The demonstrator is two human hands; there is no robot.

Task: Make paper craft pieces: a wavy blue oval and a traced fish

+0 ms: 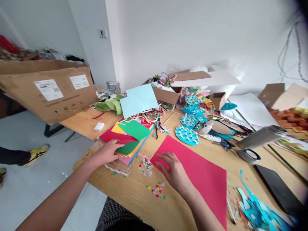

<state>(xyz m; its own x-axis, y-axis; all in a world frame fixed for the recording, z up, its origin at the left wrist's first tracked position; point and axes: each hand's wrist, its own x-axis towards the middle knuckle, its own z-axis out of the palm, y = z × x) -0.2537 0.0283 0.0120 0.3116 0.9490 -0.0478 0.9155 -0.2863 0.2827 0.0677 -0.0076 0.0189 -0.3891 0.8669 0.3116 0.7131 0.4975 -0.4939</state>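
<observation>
A stack of coloured papers (pixel 134 130) lies at the left of the wooden table, with green, red and yellow sheets on top. My left hand (pixel 108 152) is on the stack's near left edge, its fingers closed at a red piece of paper. To the right lies a large red sheet (pixel 199 170). Over its left edge hovers my right hand (pixel 172 168), fingers apart and curved, with nothing in it. Small coloured paper dots (pixel 145 165) are scattered between the two hands, and more dots (pixel 157 189) lie nearer the front edge.
Wavy blue ovals (pixel 187 135), glue bottles (pixel 210 138), a steel flask (pixel 262 136) and a black phone (pixel 276 186) are on the right. Blue scraps (pixel 260 208) lie front right. A large cardboard box (pixel 50 93) stands at left, near a person's shoe (pixel 37 154).
</observation>
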